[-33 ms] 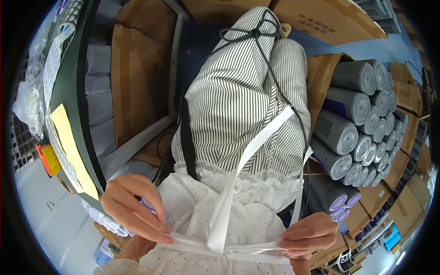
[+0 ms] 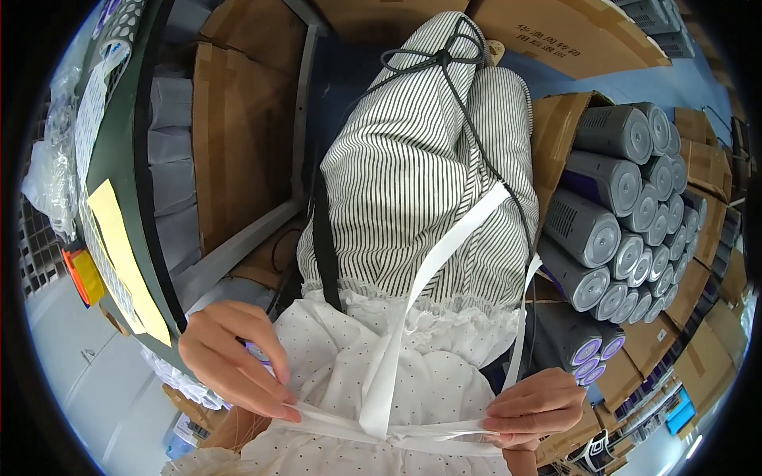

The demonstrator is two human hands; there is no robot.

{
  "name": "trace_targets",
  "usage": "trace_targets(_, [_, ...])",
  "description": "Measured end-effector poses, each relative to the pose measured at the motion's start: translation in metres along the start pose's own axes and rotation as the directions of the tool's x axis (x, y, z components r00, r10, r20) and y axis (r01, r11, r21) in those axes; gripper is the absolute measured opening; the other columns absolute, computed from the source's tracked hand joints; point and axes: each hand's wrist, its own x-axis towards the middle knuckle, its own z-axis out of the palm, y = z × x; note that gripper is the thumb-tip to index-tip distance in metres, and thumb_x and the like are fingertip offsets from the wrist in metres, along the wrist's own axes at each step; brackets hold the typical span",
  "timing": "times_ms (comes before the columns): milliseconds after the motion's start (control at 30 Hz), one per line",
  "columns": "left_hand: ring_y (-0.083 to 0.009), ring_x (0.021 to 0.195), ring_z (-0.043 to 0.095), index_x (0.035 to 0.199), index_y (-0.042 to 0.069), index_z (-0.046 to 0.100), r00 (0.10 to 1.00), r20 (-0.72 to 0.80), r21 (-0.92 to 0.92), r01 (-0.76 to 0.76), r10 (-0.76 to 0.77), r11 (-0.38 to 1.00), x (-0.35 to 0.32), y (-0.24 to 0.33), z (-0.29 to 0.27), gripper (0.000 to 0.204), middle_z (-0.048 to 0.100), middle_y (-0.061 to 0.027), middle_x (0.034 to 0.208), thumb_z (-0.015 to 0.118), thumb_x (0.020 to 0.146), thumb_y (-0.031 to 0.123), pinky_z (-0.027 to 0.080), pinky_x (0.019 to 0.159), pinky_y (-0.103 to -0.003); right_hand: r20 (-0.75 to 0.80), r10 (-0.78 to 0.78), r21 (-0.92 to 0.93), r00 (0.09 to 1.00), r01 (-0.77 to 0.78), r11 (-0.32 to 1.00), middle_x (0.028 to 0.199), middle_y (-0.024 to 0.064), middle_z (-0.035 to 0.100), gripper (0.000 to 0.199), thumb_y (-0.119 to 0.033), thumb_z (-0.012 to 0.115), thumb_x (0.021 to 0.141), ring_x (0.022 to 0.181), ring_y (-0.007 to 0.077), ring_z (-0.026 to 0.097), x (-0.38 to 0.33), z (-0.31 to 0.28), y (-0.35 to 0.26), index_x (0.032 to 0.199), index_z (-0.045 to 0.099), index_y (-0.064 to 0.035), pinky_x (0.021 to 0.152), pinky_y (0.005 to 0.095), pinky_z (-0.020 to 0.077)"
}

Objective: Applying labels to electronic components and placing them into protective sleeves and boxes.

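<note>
My left hand (image 2: 238, 357) pinches one side of a white fabric ribbon (image 2: 333, 424) at the waist of a white dotted top (image 2: 317, 357). On the other side, my right hand (image 2: 533, 406) has its fingers closed on the same ribbon. Between them it runs nearly level, crossing at a knot in the middle. From that knot a long flat tail (image 2: 432, 266) trails over my lap in striped black-and-white cloth (image 2: 397, 174). A second white strip (image 2: 520, 333) hangs near my right hand. A thin black cord (image 2: 443, 57) is tied in a bow near the knees.
To the right, a cardboard box (image 2: 559, 135) holds several grey cylinders (image 2: 587, 226) lying on their sides. More cartons stand beyond. On the left, a dark table edge (image 2: 127, 159) carries yellow paper (image 2: 131, 262) and clear plastic wrap (image 2: 59, 174). Below it sits an open carton (image 2: 238, 143).
</note>
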Motion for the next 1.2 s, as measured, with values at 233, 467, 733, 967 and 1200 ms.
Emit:
trace_targets(233, [-0.0198,0.074,0.066,0.093,0.002,0.074,0.981,0.026,-0.141,0.191,-0.19,0.971,0.01,0.006,0.011,0.033,0.071,-0.0088,0.083,0.088,0.067,0.018,0.051,0.059,-0.024,0.103,-0.031,0.179,0.994,0.012,0.984,0.082,0.0145,0.071,0.026,-0.004,0.078,0.073,0.062,0.0228,0.068,0.008,0.011,0.007,0.098,0.071,-0.0002,0.056,0.0268,0.0547])
trace_targets(467, [-0.0223,0.075,0.067,0.093,0.001,0.073,0.925,0.199,-0.18,0.361,-0.325,0.915,0.009,0.011,0.007,0.029,0.07,-0.0102,0.084,0.085,0.07,0.014,0.053,0.062,-0.026,0.276,0.311,0.133,0.909,-0.357,0.925,0.088,0.011,0.071,0.037,-0.009,0.083,0.066,0.069,0.021,0.065,0.012,0.012,0.006,0.1,0.071,0.0003,0.059,0.0286,0.0496])
trace_targets(733, [-0.0217,0.076,0.067,0.087,0.004,0.074,0.921,0.026,-0.113,0.389,-0.388,0.914,0.009,0.005,0.007,0.02,0.069,-0.0087,0.084,0.083,0.069,0.006,0.053,0.061,-0.028,0.276,0.308,0.087,0.91,-0.343,0.935,0.087,0.0069,0.07,0.024,-0.008,0.082,0.066,0.069,0.0175,0.062,0.008,0.007,0.015,0.088,0.074,-0.0051,0.056,0.0264,0.0452])
trace_targets(967, [-0.0181,0.07,0.069,0.091,0.007,0.075,0.939,0.051,-0.169,0.344,-0.341,0.924,0.001,0.002,0.003,0.017,0.07,-0.0113,0.09,0.079,0.074,0.006,0.053,0.056,-0.022,0.319,0.074,0.199,0.945,-0.143,0.97,0.077,0.0032,0.071,0.015,-0.015,0.081,0.068,0.068,0.0164,0.062,0.01,-0.006,0.023,0.081,0.077,-0.0095,0.055,0.0242,0.0433])
trace_targets(1200, [-0.0236,0.081,0.069,0.09,0.004,0.073,0.973,0.198,-0.43,0.195,-0.118,0.882,-0.003,-0.015,-0.007,0.009,0.067,-0.0161,0.104,0.071,0.081,0.001,0.054,0.062,-0.024,0.272,-0.008,0.189,0.962,-0.045,0.981,0.077,0.0015,0.07,0.011,-0.009,0.077,0.072,0.07,0.0177,0.066,0.0,-0.011,0.021,0.083,0.075,-0.0094,0.057,0.0288,0.0443])
